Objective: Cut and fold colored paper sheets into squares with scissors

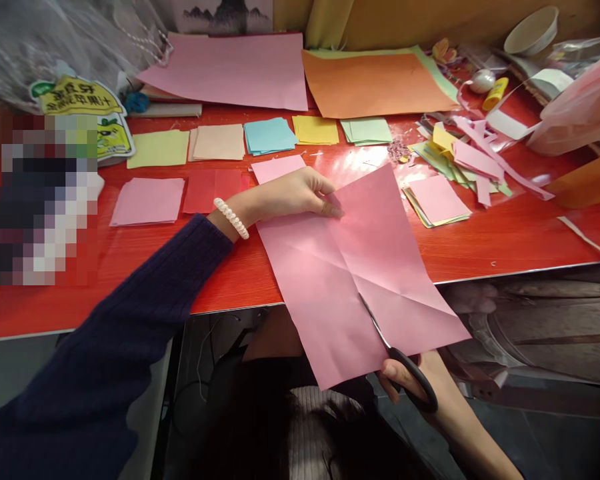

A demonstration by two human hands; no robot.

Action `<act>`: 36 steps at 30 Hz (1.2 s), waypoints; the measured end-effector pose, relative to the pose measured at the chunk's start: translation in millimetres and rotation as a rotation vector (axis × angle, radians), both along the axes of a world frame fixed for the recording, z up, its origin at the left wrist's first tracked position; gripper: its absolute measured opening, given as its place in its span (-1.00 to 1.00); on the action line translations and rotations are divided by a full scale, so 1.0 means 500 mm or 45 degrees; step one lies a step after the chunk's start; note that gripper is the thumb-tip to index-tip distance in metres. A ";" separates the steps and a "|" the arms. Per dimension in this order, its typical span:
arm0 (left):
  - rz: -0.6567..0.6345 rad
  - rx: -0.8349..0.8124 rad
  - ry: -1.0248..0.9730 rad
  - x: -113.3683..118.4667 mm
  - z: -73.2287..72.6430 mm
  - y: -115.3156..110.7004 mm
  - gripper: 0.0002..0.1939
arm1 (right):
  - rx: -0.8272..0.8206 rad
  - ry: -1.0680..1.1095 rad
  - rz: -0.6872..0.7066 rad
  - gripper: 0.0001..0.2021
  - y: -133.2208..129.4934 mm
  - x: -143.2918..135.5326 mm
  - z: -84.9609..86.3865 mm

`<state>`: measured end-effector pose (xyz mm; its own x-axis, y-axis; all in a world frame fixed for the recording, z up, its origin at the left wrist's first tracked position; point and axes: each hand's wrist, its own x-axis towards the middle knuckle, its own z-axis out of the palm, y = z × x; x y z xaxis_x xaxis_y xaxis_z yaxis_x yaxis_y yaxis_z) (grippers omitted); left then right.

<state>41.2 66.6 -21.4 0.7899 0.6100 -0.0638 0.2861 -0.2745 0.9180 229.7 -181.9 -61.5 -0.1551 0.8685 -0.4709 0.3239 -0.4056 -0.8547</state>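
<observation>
A creased sheet of pink paper [310, 267] reaches from the red table out over its front edge. My left hand [307, 192] pinches the sheet near its far side, thumb on top. At the near side, my right hand [403, 381] is closed around the black handles of a pair of scissors [413, 377]. One scissor blade lies on top of the paper along the lengthwise fold, pointing away from me; the other blade is hidden beneath the sheet. Part of the right hand is behind the handles and paper.
Square paper stacks in green [157, 148], blue [269, 135], red [213, 191] and pink [147, 200] lie on the red table [240, 287]. Large pink [240, 70] and orange sheets [375, 83] are at the back. Paper scraps [473, 157] and a glue stick [495, 94] lie right.
</observation>
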 end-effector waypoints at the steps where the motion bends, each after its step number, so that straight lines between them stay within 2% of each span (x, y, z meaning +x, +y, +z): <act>1: -0.002 -0.003 -0.002 0.000 0.000 0.000 -0.88 | -0.007 0.002 -0.006 -0.37 0.001 -0.001 0.001; 7: -0.016 -0.018 -0.014 0.000 -0.005 0.003 -0.89 | -0.049 -0.016 -0.033 -0.35 0.008 -0.008 0.009; 14: -0.003 -0.014 -0.001 0.001 -0.002 -0.002 -0.87 | 0.062 0.035 -0.061 -0.41 -0.004 -0.001 -0.009; 27: -0.031 -0.007 -0.050 0.000 -0.013 0.002 -0.86 | 0.104 0.043 -0.015 -0.42 -0.002 0.005 -0.012; 36: -0.063 0.015 -0.090 -0.001 -0.017 0.006 -0.87 | 0.124 -0.029 -0.051 -0.38 0.003 -0.006 0.002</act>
<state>40.8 69.5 -29.8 0.8214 0.5703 0.0003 0.2062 -0.2976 0.9322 226.5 -180.5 -60.3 -0.1095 0.9156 -0.3870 0.3287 -0.3341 -0.8834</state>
